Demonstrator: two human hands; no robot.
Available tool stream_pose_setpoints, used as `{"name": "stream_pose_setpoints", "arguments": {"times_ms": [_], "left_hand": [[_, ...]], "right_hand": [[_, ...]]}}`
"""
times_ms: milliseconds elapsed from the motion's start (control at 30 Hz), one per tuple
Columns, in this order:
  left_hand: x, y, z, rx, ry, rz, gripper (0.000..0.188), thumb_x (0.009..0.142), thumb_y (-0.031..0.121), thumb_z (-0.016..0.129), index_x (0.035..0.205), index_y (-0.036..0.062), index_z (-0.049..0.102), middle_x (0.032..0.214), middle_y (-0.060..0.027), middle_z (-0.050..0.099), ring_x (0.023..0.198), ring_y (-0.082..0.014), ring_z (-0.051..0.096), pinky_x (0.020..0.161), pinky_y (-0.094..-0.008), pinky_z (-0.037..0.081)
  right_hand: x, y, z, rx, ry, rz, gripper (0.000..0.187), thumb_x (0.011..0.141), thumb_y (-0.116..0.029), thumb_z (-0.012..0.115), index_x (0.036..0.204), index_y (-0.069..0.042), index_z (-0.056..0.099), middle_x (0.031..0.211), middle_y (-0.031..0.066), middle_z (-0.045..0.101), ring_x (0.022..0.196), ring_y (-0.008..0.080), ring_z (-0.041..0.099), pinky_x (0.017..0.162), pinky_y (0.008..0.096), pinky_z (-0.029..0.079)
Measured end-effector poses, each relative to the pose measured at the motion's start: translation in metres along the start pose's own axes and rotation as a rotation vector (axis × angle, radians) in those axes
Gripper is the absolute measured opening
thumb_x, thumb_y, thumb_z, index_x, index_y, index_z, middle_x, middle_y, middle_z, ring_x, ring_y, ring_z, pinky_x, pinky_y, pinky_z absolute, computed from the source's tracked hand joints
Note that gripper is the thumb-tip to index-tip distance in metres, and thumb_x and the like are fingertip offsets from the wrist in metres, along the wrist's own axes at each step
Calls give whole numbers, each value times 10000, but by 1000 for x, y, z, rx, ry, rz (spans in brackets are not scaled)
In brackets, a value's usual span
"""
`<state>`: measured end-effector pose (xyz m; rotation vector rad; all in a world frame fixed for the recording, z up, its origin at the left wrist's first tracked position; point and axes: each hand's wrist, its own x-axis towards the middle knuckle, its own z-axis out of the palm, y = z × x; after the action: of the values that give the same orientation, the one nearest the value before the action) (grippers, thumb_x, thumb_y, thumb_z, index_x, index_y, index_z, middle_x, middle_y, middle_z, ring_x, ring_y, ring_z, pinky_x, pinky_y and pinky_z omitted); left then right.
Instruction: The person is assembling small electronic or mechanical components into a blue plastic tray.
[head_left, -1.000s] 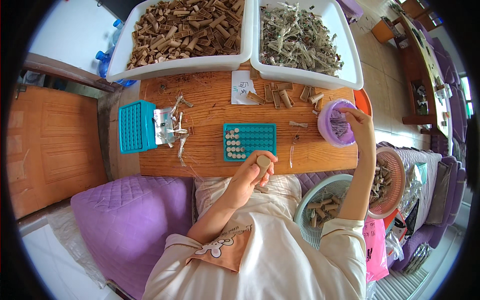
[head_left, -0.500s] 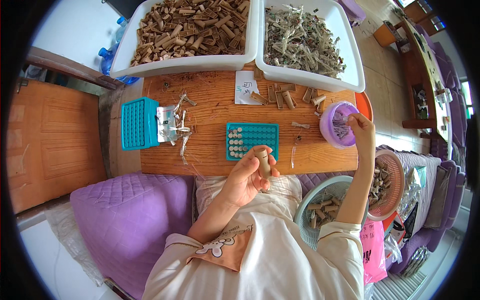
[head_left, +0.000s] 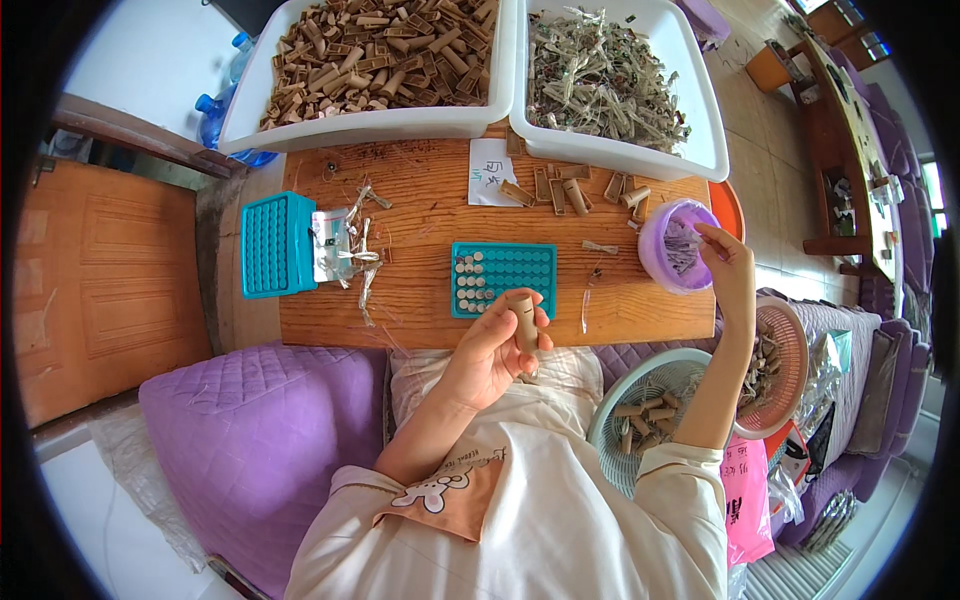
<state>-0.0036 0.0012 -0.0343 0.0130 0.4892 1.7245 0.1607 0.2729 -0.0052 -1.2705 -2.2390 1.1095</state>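
Note:
My left hand [head_left: 487,352] is closed around a tan cylindrical shell [head_left: 526,323], held tilted above the table's front edge. Just beyond it lies a teal grid tray [head_left: 520,270] with several small silvery round pieces [head_left: 468,280] in its left columns. My right hand [head_left: 728,262] is at the right rim of a purple bowl [head_left: 655,258], its fingertips drawn together. Whether anything is pinched there is too small to make out. Inside the bowl lies a heap of small, thin whitish pieces [head_left: 682,250].
Two white bins at the back hold brown shells [head_left: 390,60] and clear wired parts [head_left: 605,85]. Loose shells [head_left: 575,195] lie near a paper sheet [head_left: 490,175]. A teal rack [head_left: 278,247] stands left beside wired pieces [head_left: 362,250]. Green [head_left: 605,440] and pink [head_left: 795,385] baskets are at right.
My right hand has shifted slightly at the bowl's rim, its fingers changing their bend. The left hand keeps the tan shell in nearly the same place.

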Motion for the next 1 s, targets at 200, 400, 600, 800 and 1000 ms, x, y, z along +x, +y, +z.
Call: {"name": "stream_pose_setpoints", "arguments": {"times_ms": [200,400,600,800,1000], "left_hand": [[1,0,-2,-8,12,-14,342,851,289,505,1117,87,433,953,-45,511,794,-153,551,543,-207,438],[-1,2,-1,-26,29,-20,340,852,294,505,1114,87,440,949,-44,515,789,-149,552,544,-207,435],[-1,1,-5,-130,6,-30,319,870,251,474,1118,55,433,940,-70,537,813,-206,567,530,-243,460],[0,2,-6,-273,11,-84,316,887,242,436,1135,46,417,983,-94,545,872,-250,585,537,-270,500],[0,2,-6,-243,28,-82,333,859,257,491,1120,59,426,957,-75,540,839,-229,593,522,-237,517]], "right_hand": [[-1,0,2,-129,65,-60,251,769,5,515,1001,-23,606,781,56,587,743,96,543,676,225,428],[2,-3,6,30,88,26,202,794,-26,510,970,-15,608,751,48,567,614,93,524,600,230,429],[3,1,8,-4,134,-42,211,817,-25,467,990,-17,587,760,57,566,616,96,531,596,227,425],[1,1,5,-123,150,-116,208,849,-30,414,964,-27,587,732,59,541,644,115,566,595,237,428],[-3,-10,10,-70,122,0,173,858,-54,395,901,-15,557,692,56,507,590,123,584,534,247,428]]}}
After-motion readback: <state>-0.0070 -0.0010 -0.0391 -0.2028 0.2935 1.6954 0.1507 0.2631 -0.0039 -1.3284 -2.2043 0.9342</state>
